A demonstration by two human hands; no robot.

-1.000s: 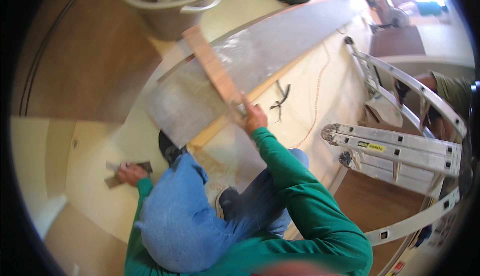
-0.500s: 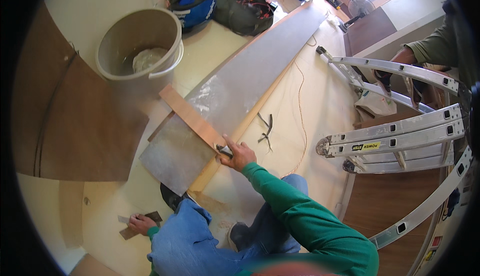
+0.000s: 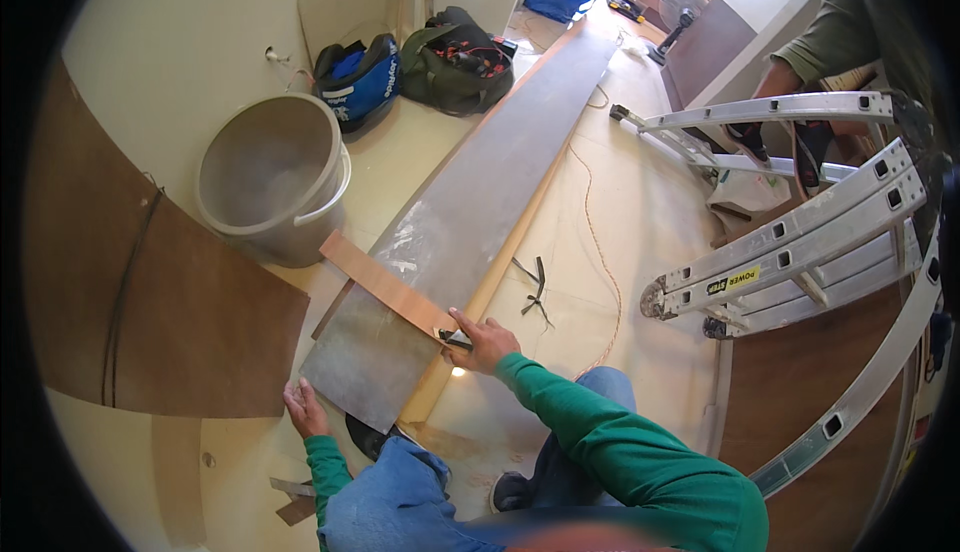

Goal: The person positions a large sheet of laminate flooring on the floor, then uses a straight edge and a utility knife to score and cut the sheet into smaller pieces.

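Observation:
A long grey laminate-like sheet (image 3: pixel 455 192) lies lengthwise on a pale yellowish board (image 3: pixel 495 277). Across its near part rests a flat reddish-brown wooden strip (image 3: pixel 385 284). My right hand (image 3: pixel 487 344) is closed round a utility knife (image 3: pixel 455 338) at the strip's right end, over the sheet's right edge; its index finger reaches onto the strip. At the sheet's near left corner is my left hand (image 3: pixel 305 408), its fingers apart with nothing held; whether it touches the sheet I cannot tell. Thin offcuts (image 3: pixel 292 500) lie on the floor beside my left forearm.
A grey-brown bucket (image 3: pixel 270 177) stands left of the sheet, near a large brown sheet (image 3: pixel 165 292). Blue (image 3: pixel 355 87) and dark green bags (image 3: pixel 455 62) sit behind. To the right are an aluminium ladder (image 3: pixel 790 237), an orange cord (image 3: pixel 602 262) and another person's arm (image 3: pixel 825 42).
My left hand has left the offcuts on the floor and moved up to the sheet's near corner. My right hand keeps the knife at the strip's end. The view has shifted slightly.

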